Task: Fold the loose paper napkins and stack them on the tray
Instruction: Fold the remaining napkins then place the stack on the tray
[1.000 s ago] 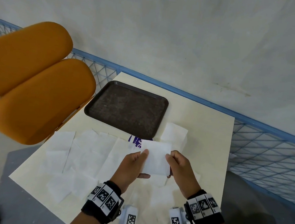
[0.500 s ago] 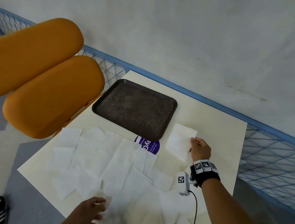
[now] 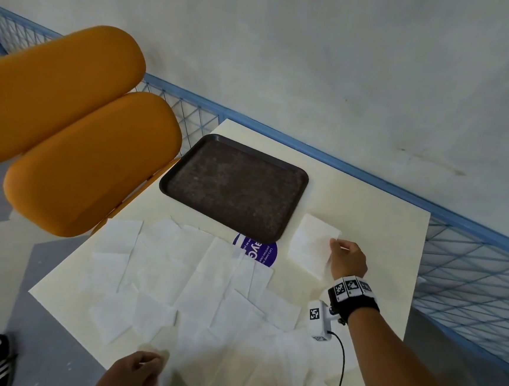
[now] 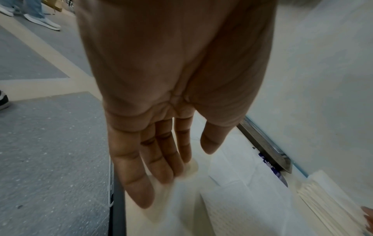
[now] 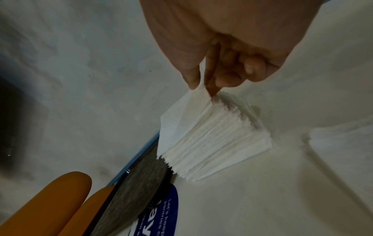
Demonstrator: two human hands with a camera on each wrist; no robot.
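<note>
The right arm is extended forward across the cream worktop (image 3: 369, 203), reaching toward 1 o'clock from the person, with a marker-tagged black wristband (image 3: 352, 297) at the wrist and a small white camera block (image 3: 319, 321) with a black cable beneath it. The right hand (image 3: 348, 260) sits at the near right corner of a stack of folded napkins (image 3: 312, 244); in the right wrist view the thumb and forefinger (image 5: 210, 83) are pressed together on the lifted corner of the top napkin (image 5: 181, 111) while the remaining fingers are curled into the palm. The stack rests on the worktop just beside the right edge of the dark brown tray (image 3: 235, 188), at 3 o'clock from it and not on it. The left hand (image 3: 134, 373) is low at the near edge of the worktop, at 7 o'clock in the head view; in the left wrist view its fingers (image 4: 141, 167) are straight and close together, thumb apart, palm down over the worktop, holding nothing; whether the fingertips touch the surface cannot be told owing to blur. Loose unfolded napkins (image 3: 178, 272) lie overlapping across the near half of the worktop, from 6 to 9 o'clock of the tray. A round purple sticker (image 3: 262, 252), partly covered by tray and napkins, shows white lettering; legible fragments read "Let's keep" and "pantries", the rest hidden. Orange padded chairs (image 3: 67, 133) stand at 9 o'clock of the worktop.
</note>
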